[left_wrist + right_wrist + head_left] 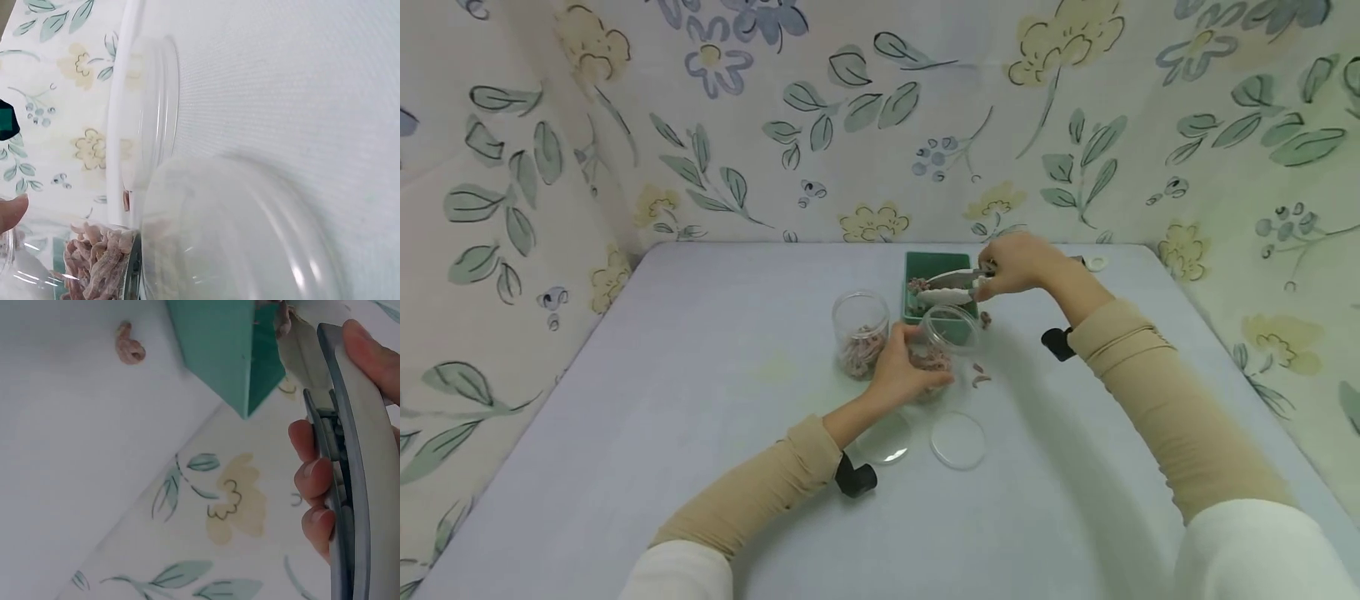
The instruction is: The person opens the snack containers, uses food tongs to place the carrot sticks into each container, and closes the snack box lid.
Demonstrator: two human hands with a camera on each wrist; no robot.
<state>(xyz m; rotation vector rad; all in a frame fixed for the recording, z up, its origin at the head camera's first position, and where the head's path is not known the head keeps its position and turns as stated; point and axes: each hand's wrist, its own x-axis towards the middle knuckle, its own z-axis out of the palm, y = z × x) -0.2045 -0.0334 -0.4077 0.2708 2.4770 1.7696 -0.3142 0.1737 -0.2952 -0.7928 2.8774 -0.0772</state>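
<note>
Your left hand (901, 373) curls round a clear jar (942, 346) | your right hand (1018, 263) grips tongs (946, 297) at the green box (934, 265) | two clear lids (958, 442) lie nearer you

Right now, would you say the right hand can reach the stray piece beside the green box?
Probably yes: the stray piece lies uncovered near the right hand, though that hand holds tongs.

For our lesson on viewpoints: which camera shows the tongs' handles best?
The right wrist view: the handles appear large and close, gripped by the right hand. The head view shows the tongs smaller, their handles largely covered by that hand. The left wrist view shows none.
</note>
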